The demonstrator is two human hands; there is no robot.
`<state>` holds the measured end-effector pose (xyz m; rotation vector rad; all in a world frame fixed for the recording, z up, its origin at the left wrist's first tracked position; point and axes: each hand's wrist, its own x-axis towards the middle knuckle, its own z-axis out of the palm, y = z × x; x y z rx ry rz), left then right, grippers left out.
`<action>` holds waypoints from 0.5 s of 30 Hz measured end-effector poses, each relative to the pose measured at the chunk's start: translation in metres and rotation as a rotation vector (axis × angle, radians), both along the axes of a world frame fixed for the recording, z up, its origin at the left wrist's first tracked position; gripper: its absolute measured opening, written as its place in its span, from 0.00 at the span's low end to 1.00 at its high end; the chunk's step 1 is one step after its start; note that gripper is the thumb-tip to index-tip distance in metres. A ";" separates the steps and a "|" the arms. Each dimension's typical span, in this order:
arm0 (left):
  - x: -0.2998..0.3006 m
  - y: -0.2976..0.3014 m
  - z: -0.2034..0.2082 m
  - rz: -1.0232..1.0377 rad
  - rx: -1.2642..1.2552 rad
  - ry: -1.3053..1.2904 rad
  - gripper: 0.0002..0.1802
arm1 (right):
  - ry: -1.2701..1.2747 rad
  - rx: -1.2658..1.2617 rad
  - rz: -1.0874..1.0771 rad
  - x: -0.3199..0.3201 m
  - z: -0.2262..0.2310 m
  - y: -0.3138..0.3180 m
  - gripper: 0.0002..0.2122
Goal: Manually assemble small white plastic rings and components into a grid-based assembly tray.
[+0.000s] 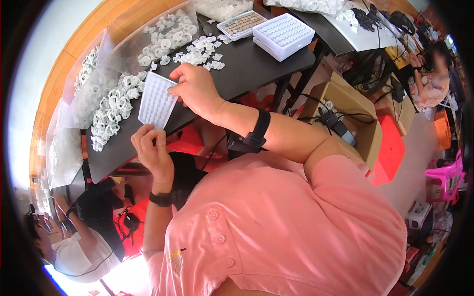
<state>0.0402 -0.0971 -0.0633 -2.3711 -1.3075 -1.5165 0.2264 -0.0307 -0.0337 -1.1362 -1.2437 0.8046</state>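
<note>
A thin white plastic tray [158, 101] with rows of small moulded pockets is held up, tilted, over the front edge of the black table. My right hand [198, 91] pinches its upper right edge between thumb and fingers. At the tray's lower edge, my left hand [152, 152] grips with bent fingers. The pockets I can see look bare. Left of the tray, a pile of white ring-shaped plastic parts [113, 108] lies on the table. Beyond my right hand is a heap of small white plastic pieces [200, 51].
Stacked white trays [284, 35] stand at the back right, beside a tray of tan pieces [242, 23]. Clear bags of parts [165, 34] line the far side. A cardboard box [368, 135] with cables sits at my right. Other people are at the left [81, 249] and far right [434, 81].
</note>
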 end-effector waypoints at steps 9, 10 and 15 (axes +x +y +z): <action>0.031 0.013 0.045 -0.264 -0.300 -0.401 0.09 | 0.227 0.239 -0.244 0.186 0.076 -0.009 0.10; 0.040 0.019 0.051 -0.373 -0.426 -0.479 0.07 | 0.208 0.197 -0.290 0.218 0.079 -0.008 0.09; 0.112 0.047 0.074 -0.591 -0.891 -0.595 0.08 | 0.057 -0.076 -0.412 0.295 0.074 -0.018 0.09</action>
